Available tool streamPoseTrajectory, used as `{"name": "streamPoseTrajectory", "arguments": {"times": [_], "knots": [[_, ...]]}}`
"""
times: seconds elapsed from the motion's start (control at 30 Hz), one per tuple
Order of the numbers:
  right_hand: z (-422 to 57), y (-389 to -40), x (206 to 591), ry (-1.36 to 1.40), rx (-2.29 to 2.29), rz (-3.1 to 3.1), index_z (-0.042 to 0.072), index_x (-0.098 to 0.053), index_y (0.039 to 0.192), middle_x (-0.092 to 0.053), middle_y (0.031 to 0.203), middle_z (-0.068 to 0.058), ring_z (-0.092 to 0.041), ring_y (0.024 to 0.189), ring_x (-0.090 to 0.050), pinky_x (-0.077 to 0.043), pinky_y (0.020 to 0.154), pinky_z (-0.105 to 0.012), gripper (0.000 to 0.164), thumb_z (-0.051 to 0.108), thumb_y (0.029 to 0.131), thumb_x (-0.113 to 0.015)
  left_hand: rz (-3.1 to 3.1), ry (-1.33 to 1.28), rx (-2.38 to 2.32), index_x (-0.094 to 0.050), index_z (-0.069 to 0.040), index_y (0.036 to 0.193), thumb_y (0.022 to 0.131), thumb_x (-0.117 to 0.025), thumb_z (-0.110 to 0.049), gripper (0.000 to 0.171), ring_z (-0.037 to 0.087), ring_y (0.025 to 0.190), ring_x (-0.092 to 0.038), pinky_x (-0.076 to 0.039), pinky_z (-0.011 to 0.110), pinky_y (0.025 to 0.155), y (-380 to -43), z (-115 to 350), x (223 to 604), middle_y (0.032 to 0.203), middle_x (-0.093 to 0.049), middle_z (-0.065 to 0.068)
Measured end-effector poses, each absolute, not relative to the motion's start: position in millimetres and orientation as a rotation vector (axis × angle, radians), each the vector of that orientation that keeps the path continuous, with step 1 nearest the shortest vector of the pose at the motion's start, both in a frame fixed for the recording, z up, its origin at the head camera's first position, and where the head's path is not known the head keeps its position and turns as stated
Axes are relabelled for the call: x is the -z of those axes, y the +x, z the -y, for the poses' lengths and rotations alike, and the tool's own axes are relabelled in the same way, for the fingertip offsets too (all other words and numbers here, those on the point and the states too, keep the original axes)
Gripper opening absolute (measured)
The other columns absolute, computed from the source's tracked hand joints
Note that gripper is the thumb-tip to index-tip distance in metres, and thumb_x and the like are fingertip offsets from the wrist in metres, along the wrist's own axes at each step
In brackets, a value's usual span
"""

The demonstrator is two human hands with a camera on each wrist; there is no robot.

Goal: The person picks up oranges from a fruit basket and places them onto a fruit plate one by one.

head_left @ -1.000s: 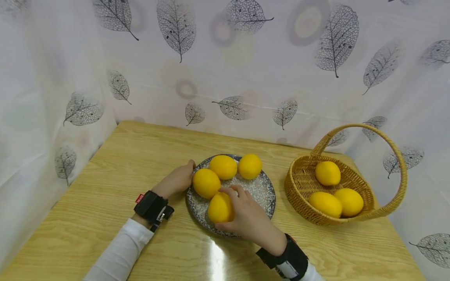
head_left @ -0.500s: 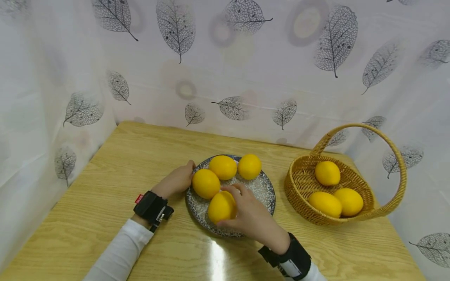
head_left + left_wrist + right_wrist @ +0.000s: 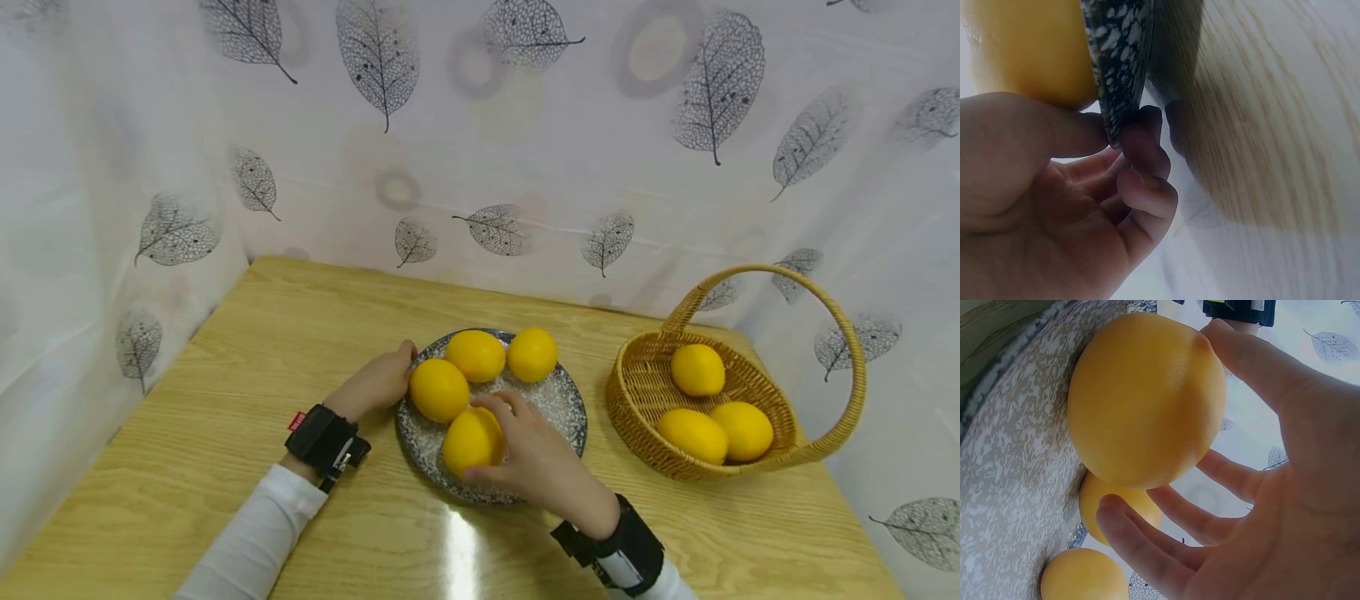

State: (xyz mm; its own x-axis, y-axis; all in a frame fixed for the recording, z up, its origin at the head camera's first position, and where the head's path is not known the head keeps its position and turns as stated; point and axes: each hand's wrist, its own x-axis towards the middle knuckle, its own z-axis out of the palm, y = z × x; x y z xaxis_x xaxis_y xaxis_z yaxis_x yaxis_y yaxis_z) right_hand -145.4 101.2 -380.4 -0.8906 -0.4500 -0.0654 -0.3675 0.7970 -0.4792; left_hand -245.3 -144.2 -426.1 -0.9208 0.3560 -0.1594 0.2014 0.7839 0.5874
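My left hand (image 3: 378,383) pinches the left rim of a round speckled plate (image 3: 558,417); the left wrist view shows the thumb above the rim and curled fingers (image 3: 1147,194) beneath it. On the plate's near part sits a yellow lemon (image 3: 471,442). My right hand (image 3: 540,458) holds this lemon from the right, thumb at one end and fingers partly hidden behind it in the right wrist view. The lemon appears to touch the plate's surface. Also on the plate are a left lemon (image 3: 439,390), a back lemon (image 3: 476,356) and a right lemon (image 3: 532,354).
To the right stands a wicker basket (image 3: 626,408) with a tall arched handle (image 3: 851,333); 3 lemons (image 3: 693,436) lie in it. The wooden table (image 3: 315,308) meets a leaf-printed curtain (image 3: 525,167) at the back and sides.
Over the first half second my right hand shifted slightly right, and more of the near lemon came into view. Since then hardly anything has moved. My left hand stays at the rim.
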Motion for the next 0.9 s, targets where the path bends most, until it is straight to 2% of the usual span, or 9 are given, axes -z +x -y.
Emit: {"name": "streamPoseTrajectory", "arguments": {"times": [0.3, 0.9], "knots": [[-102.2, -146.0, 380.7, -0.628, 0.695, -2.808, 0.019, -0.051, 0.145, -0.05, 0.147, -0.009, -0.034, 0.129, -0.053, -0.052, 0.1, -0.053, 0.08, 0.043, 0.078, -0.087, -2.716, 0.438, -0.85, -0.045, 0.007, 0.13, 0.106, -0.041, -0.007, 0.028, 0.026, 0.091, -0.063, -0.055, 0.043, 0.085, -247.9, 143.5, 428.3, 0.111, -0.068, 0.025], [-104.5, -147.3, 383.5, -0.652, 0.685, -2.807, 0.02, -0.051, 0.145, -0.051, 0.143, -0.009, -0.033, 0.123, -0.056, -0.054, 0.095, -0.05, 0.08, 0.044, 0.078, -0.087, -2.712, 0.431, -0.849, -0.045, 0.007, 0.13, 0.106, -0.041, -0.008, 0.029, 0.025, 0.088, -0.062, -0.055, 0.042, 0.083, -247.8, 143.7, 428.6, 0.109, -0.068, 0.024]]}}
